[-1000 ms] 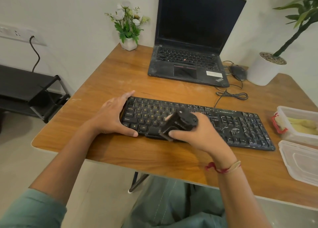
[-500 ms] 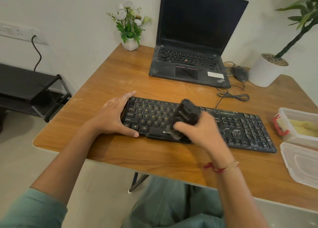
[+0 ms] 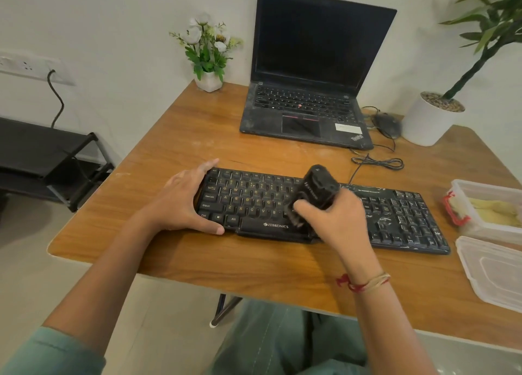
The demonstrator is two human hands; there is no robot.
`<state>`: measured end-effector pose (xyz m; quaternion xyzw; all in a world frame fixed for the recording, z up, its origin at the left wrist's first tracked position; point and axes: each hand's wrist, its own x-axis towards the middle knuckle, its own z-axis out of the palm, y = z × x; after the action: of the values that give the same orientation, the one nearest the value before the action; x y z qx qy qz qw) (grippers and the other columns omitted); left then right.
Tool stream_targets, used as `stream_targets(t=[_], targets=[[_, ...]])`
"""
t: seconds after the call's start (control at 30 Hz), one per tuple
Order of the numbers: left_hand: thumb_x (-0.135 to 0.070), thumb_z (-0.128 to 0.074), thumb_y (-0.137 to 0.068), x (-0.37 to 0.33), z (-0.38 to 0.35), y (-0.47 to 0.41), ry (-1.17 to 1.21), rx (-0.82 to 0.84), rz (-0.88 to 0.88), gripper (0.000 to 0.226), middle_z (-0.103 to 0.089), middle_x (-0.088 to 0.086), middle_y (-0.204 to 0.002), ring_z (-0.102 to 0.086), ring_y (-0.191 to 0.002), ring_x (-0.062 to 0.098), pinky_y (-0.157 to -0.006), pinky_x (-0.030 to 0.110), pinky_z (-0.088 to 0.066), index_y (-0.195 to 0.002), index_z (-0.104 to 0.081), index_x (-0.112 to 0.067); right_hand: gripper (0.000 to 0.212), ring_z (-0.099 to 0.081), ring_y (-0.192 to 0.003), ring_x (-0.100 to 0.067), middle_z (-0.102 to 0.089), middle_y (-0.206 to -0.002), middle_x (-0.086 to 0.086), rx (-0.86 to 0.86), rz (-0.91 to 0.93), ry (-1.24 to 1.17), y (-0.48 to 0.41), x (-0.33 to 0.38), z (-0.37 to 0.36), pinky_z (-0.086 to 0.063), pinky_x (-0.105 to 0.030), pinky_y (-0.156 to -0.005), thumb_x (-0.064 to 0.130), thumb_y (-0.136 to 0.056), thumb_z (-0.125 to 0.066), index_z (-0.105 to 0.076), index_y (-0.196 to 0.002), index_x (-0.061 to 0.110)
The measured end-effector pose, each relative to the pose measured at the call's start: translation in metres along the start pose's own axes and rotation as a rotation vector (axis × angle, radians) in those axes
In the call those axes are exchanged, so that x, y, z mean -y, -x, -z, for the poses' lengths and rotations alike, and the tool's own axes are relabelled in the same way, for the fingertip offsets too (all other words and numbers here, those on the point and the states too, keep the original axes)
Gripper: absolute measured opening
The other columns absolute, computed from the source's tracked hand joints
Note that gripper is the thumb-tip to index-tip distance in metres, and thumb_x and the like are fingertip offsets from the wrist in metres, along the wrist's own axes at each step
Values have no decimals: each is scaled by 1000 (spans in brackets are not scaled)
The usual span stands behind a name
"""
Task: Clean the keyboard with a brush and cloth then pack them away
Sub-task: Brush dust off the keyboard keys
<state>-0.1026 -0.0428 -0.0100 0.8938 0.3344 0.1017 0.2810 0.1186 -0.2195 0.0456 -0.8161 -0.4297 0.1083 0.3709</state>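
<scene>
A black keyboard lies across the wooden table, dusty with white smears on its right half. My left hand holds the keyboard's left end, thumb along the front edge and fingers along the back. My right hand grips a black brush over the keyboard's middle, its bristle end down on the keys near the space bar. A yellow cloth lies in a clear plastic box at the right edge.
A dusty black laptop stands open at the back. A mouse and coiled cable lie beside it. A white plant pot is at back right, a small flower pot at back left. The box's clear lid lies front right.
My right hand has swept the brush a little to the right and away from me over the middle keys, tilting it more upright. My left hand has stayed on the keyboard's left end.
</scene>
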Motion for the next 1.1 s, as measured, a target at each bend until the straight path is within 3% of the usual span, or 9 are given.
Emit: stream_targets(t=[0.07,0.23,0.37,0.43,0.63,0.73,0.83,1.0,1.1], targets=[[-93,-59,-34,1,-1,-1,-5,-10,-5,135,-27,-9,-151,-27,-136,16,-115,41,-17,-148,-6,-42,28,-57,-54,-14,-59,-55,3,-129,-34,-17,-1,-4,-2,-45,-26,-49,37,-69,-70,-55,-60,16],[-92,-61,-35,1,-1,-1,-5,-9,-5,135,-25,-9,-152,-26,-137,16,-116,42,-16,-148,-6,-42,17,-51,-56,-4,-59,-62,10,117,118,-77,16,6,-19,-40,-17,-50,35,-66,-70,-54,-67,28],[-90,-63,-35,1,-1,-1,-6,-6,3,134,-26,-9,-152,-27,-137,17,-116,42,-17,-148,-7,-43,24,-59,-59,-14,-61,-59,3,-58,21,-13,0,-3,-4,-51,-32,-52,33,-66,-72,-54,-63,17],[-89,-63,-35,1,-1,0,-4,-5,6,134,-27,-11,-150,-27,-136,16,-115,41,-18,-148,-7,-43,25,-58,-59,-14,-59,-58,4,-73,62,37,0,1,-2,-47,-29,-51,33,-67,-71,-52,-62,17],[-91,-62,-32,-3,0,0,9,-10,11,136,-26,-13,-149,-26,-133,11,-113,38,-18,-148,-7,-43,15,-59,-65,-7,-62,-70,9,309,73,-131,23,24,-23,-48,-18,-53,25,-70,-72,-60,-75,18],[-86,-66,-35,-4,1,1,5,-1,14,135,-25,-13,-150,-24,-135,12,-114,37,-16,-148,-6,-42,16,-62,-65,-15,-63,-67,3,135,-59,-82,13,11,-7,-50,-23,-52,27,-72,-70,-58,-72,16],[-85,-67,-35,-3,1,2,3,1,16,134,-25,-16,-148,-24,-136,14,-115,39,-16,-148,-6,-44,27,-54,-57,-16,-55,-60,2,-119,47,94,10,4,3,-40,-25,-49,32,-70,-68,-48,-61,16],[-92,-61,-33,0,0,0,1,-1,10,135,-25,-12,-151,-25,-137,14,-115,40,-17,-147,-5,-44,29,-64,-74,-11,-68,-79,3,342,-60,-169,16,13,-9,-57,-31,-65,34,-64,-73,-66,-85,16],[-90,-63,-35,0,0,0,-2,0,12,134,-24,-11,-152,-25,-137,16,-116,43,-18,-147,-5,-45,19,-64,-71,-13,-68,-75,3,168,-132,-189,4,1,3,-53,-26,-60,27,-69,-75,-66,-80,14]])
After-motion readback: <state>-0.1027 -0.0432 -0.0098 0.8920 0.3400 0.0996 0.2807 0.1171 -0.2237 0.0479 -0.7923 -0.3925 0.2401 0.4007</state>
